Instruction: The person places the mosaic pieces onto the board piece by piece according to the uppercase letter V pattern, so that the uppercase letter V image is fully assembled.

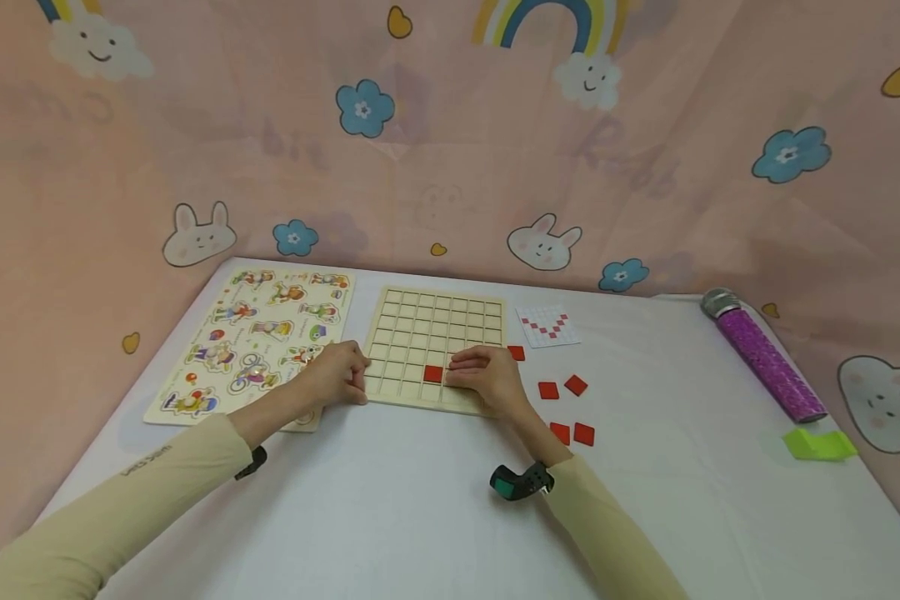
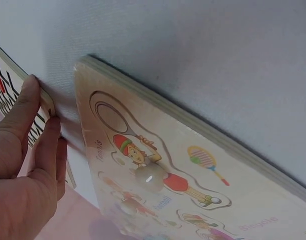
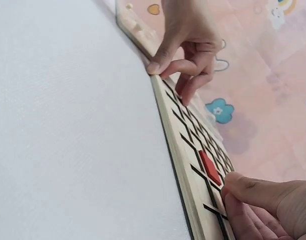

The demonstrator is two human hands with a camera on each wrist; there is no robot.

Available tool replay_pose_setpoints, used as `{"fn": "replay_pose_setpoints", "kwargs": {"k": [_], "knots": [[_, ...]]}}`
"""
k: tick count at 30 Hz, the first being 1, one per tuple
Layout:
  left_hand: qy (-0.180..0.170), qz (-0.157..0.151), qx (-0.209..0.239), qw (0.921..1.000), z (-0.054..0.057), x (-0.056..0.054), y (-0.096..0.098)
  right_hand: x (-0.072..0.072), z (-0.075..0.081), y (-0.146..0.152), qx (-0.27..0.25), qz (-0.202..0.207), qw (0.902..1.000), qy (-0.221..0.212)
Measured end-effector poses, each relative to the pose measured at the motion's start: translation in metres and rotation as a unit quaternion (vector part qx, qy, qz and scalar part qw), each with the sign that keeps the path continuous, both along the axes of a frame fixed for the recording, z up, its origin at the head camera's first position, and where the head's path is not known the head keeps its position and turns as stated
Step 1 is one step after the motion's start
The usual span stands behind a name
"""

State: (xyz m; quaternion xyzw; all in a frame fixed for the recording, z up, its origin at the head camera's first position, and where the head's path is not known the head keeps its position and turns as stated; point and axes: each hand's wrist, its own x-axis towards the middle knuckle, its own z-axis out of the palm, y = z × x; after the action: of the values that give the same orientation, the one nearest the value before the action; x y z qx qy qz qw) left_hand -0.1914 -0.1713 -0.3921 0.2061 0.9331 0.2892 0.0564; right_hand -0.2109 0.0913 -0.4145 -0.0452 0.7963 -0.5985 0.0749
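A wooden grid board (image 1: 400, 390) lies flat with one red square tile (image 1: 432, 374) in a cell near its front edge. My left hand (image 1: 337, 375) pinches the board's front left corner, thumb on top in the right wrist view. Over the lower right part of the board, my right hand (image 1: 491, 379) has thumb and fingertips together beside that tile. A sliver of red shows at these fingertips, a second red tile mostly hidden by them. Several loose red tiles (image 1: 548, 391) lie right of the board. Behind them is a pattern card (image 1: 570, 335) with a red V.
A knobbed picture puzzle board (image 1: 225, 325) with sports figures lies left of the grid board, close to my left hand. Far right on the white table (image 1: 390, 500) are a glittery pink microphone (image 1: 768, 362) and a lime green piece (image 1: 820, 445). A printed pink cloth (image 1: 450, 167) hangs behind.
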Motion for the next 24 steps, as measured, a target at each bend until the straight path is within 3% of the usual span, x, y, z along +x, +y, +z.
{"fn": "replay_pose_setpoints", "kwargs": {"k": [9,18,24], "knots": [[-0.006,-0.006,-0.008,0.9999,0.004,0.001,0.003,0.002,0.005,0.045,-0.014,-0.044,0.9987,-0.02],[-0.006,-0.009,-0.009,0.9999,0.003,-0.001,0.003,0.011,0.008,0.107,0.081,-0.119,0.9883,-0.05],[-0.004,-0.011,-0.003,0.9999,0.002,-0.002,0.002,0.021,0.008,0.142,0.097,-0.127,0.9868,-0.022]]}}
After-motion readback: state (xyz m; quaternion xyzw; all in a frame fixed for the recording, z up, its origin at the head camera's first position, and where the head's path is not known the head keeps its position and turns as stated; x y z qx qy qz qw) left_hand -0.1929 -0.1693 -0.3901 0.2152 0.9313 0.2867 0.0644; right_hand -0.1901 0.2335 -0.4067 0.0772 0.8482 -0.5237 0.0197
